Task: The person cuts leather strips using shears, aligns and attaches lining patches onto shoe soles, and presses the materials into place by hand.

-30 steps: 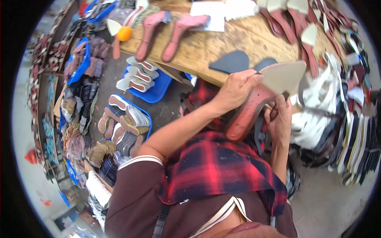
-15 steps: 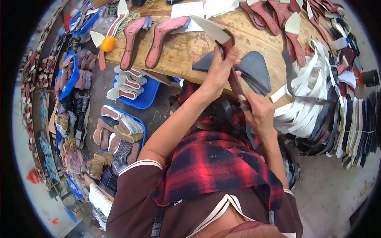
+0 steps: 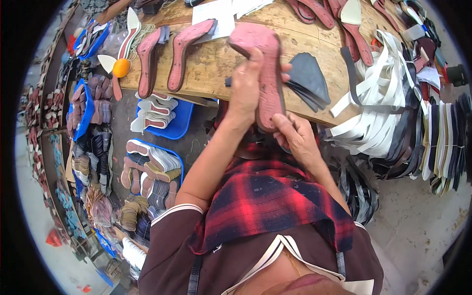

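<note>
My left hand (image 3: 246, 88) grips a pink shoe sole (image 3: 269, 66) around its middle, and some fingers show past its far edge. With thumb and fingers my right hand (image 3: 297, 133) pinches the narrow near end of the same sole. Its textured pink face is turned up and a dark rim runs along its side. The sole is held over the front edge of the wooden table (image 3: 211, 66). To its right lies a stack of dark grey, leather-like pieces (image 3: 309, 76). Two similar pink soles, a left one (image 3: 146, 61) and a right one (image 3: 181, 56), lie to its left.
An orange fruit (image 3: 121, 68) sits at the table's left corner. Bundled white strips (image 3: 366, 98) hang over its right side. Blue bins of soles, one below the table edge (image 3: 184, 120), stand at left. Another person's arm (image 3: 113, 11) shows at upper left, a white sleeve (image 3: 133, 253) at lower left.
The sole has been turned over: its pale and brown side showed before, its pink face now. Both hands have shifted left with it, the right one lower.
</note>
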A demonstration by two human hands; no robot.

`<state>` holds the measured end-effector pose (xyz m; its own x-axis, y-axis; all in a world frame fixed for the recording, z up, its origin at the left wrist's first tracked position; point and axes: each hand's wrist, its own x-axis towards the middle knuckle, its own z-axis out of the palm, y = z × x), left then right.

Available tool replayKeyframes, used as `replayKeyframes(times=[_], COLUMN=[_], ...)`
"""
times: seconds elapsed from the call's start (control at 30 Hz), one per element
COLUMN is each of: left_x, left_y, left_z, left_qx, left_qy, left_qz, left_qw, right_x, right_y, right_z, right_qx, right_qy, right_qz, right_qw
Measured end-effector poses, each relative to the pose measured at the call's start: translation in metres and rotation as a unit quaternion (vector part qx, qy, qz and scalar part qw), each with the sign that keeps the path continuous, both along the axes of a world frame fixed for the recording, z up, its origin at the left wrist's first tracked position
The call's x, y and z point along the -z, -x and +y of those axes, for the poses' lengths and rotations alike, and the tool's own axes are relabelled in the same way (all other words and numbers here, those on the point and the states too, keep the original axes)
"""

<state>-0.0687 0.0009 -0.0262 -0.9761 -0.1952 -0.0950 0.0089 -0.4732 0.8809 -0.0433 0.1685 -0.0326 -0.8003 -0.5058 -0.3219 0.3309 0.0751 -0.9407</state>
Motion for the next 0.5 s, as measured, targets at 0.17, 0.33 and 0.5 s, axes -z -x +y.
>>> replayKeyframes(times=[0.17,0.33,0.5], left_x=[-0.020,0.020,0.025], left_y=[-0.032,-0.059,-0.064], left_z=[-0.019,-0.021,0.005], left_qx=[-0.009,0.029,0.064], left_qy=[0.063,-0.075,-0.072], left_qz=[0.017,-0.008,-0.027], left_qw=[0.998,0.997,0.995], right_x=[-0.014,0.020,0.027], right_y=[0.055,0.089,0.102], right_z=[0.026,0.035,0.047], right_qx=[0.048,-0.065,-0.063], right_qy=[-0.225,-0.301,-0.232], right_qz=[0.424,0.541,0.550], right_qw=[0.876,0.783,0.800])
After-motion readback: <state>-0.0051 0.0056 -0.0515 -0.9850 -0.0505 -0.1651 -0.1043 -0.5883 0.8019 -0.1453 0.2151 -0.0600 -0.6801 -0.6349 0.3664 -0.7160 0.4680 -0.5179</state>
